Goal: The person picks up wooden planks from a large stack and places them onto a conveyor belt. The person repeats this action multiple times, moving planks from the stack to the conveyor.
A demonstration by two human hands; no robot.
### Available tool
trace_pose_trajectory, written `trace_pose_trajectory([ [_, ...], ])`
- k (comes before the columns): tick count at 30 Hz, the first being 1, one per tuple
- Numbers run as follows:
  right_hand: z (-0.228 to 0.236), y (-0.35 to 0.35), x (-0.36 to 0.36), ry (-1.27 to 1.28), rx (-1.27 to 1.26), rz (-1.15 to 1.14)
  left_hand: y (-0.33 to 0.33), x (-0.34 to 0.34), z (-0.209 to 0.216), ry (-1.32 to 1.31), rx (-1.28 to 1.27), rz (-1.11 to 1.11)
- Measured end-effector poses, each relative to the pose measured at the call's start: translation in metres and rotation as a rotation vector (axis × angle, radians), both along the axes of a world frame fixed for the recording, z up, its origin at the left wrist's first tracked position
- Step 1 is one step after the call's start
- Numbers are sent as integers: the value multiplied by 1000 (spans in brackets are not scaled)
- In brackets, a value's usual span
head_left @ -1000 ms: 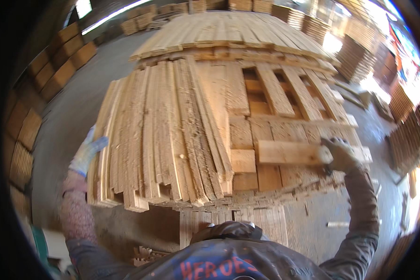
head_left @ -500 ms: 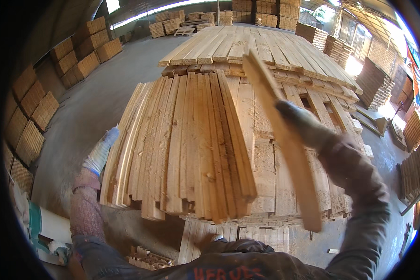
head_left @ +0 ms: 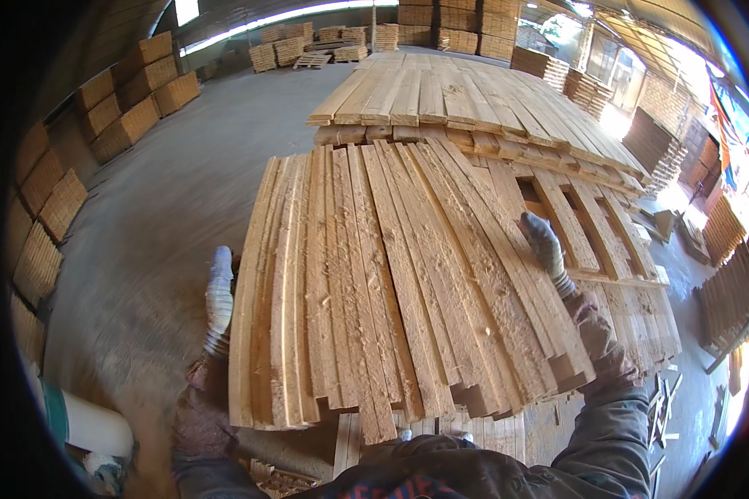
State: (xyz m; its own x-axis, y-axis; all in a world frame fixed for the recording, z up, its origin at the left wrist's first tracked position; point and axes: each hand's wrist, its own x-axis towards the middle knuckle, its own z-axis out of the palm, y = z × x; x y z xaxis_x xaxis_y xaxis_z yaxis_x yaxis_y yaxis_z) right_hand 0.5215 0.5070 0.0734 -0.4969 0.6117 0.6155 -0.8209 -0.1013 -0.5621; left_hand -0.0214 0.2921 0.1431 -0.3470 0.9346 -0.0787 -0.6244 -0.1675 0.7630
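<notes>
A wide row of narrow, rough wooden strips [head_left: 349,274], dusted with sawdust, lies in front of me, ends uneven at the near side. Along its left edge is my left hand [head_left: 219,291] in a striped knit glove, fingers straight and close beside the outermost strip; part of the hand is hidden. At the opposite edge my gloved right hand [head_left: 545,245] grips the outer strips from the side, its inner fingers out of sight. Beneath the strips, a stack of planks [head_left: 632,320] shows on the right.
Beyond the strips rises a layer of pale boards [head_left: 441,91]. Slats with gaps [head_left: 587,220] lie right of my right hand. Stacked timber [head_left: 133,125] lines the left wall. A white cylinder [head_left: 96,424] stands at lower left; scrap sticks [head_left: 662,407] lie on the floor at right.
The single strip that my right hand held up is no longer raised, and that hand is now at the row's right edge. The row looks wider and closer. My left hand stays at the left edge.
</notes>
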Motion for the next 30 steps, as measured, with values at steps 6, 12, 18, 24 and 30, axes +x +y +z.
trace_pose_trajectory([
  [6,8,-7,-37,-718,743,-660,18,-88,-51,417,163,-258],
  [12,32,-56,-49,-468,699,-630,29,-91,-70,802,361,91],
  [18,69,-114,-33,-780,1006,-1305,31,-3,-37,1155,537,324],
  [24,60,-259,33,-1109,856,-1615,25,168,-37,1178,728,-409],
  [30,-51,-554,141,-1402,535,-1922,-120,374,-139,1096,956,-1137],
])
